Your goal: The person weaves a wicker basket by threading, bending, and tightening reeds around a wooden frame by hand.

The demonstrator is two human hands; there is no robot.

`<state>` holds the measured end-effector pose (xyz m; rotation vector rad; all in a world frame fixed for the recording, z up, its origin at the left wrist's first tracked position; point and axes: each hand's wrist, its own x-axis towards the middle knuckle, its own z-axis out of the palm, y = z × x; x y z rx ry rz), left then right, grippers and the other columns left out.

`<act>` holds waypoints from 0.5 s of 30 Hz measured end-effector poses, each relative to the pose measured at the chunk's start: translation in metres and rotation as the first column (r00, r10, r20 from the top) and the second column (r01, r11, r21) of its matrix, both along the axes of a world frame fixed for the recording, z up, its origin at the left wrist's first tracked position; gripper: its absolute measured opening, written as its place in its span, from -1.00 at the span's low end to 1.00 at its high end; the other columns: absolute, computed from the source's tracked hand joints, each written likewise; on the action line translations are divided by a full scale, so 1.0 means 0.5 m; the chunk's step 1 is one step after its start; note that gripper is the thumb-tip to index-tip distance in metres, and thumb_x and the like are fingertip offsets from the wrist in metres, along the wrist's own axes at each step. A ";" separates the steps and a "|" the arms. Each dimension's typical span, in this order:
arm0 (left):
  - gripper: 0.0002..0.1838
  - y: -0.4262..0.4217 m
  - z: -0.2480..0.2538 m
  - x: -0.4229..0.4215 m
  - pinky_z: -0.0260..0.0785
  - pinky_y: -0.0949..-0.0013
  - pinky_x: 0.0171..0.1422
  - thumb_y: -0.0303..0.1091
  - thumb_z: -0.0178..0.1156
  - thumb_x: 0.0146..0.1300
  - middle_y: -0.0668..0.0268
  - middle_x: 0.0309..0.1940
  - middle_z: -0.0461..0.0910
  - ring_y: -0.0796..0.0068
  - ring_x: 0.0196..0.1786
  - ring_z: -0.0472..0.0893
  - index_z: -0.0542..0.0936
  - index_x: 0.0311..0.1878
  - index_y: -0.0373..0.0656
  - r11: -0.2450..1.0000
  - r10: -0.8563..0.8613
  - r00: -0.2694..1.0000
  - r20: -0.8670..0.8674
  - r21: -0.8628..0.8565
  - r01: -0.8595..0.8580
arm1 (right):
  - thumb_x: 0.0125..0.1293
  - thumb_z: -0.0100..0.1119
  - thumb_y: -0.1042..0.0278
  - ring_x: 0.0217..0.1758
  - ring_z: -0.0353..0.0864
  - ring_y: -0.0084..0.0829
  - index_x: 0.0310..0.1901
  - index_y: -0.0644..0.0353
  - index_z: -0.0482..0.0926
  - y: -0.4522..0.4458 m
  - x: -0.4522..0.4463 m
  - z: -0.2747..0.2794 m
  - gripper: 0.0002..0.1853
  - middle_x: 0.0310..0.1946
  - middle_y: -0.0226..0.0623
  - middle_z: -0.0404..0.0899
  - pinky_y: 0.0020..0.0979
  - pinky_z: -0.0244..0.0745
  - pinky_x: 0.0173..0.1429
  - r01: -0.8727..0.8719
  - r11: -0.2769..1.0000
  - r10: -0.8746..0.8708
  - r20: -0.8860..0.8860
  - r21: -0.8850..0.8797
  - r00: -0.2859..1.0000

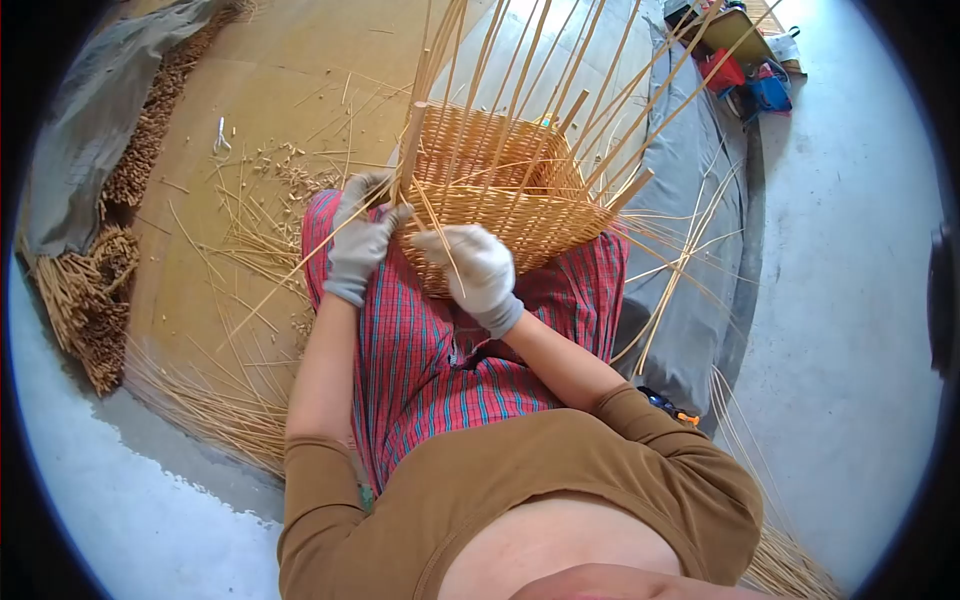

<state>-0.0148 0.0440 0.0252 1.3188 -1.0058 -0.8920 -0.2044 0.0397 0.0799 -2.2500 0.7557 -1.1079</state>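
Observation:
A half-woven wicker basket (pixel 510 215) rests on my lap, tilted, with tall upright stakes (pixel 520 70) rising from its walls. Gloved in grey and white, my left hand (pixel 362 240) is closed around the basket's near left corner, by the thick corner post (pixel 412 150). A long willow strand (pixel 285 280) slants out past that hand toward the lower left. My right hand (pixel 475 270), in a similar glove and slightly blurred, pinches a thin willow strand (pixel 435 225) against the front wall. Its fingertips are partly hidden by strands.
Loose willow rods (pixel 215 405) and cut scraps (pixel 285 175) litter the board (pixel 260 60) on the left. Bundled rods (pixel 90 300) lie beyond, under a grey cloth (pixel 90 150). More rods cross the grey sheet (pixel 690 300) on the right. A red and blue bag (pixel 770 90) stands far right.

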 end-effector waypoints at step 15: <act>-0.69 -0.082 -0.062 -0.049 0.48 0.52 -0.04 -0.41 0.42 0.28 0.46 -0.18 0.65 0.65 -0.17 0.58 0.62 0.07 -0.16 0.993 0.094 0.979 -0.179 0.092 -0.079 | 0.36 0.04 0.63 -0.15 0.75 -0.25 0.48 -0.02 0.30 -0.184 0.008 0.077 -0.35 -0.11 -0.14 0.73 -0.33 0.65 -0.09 0.229 0.914 -0.256 0.038 0.334 0.966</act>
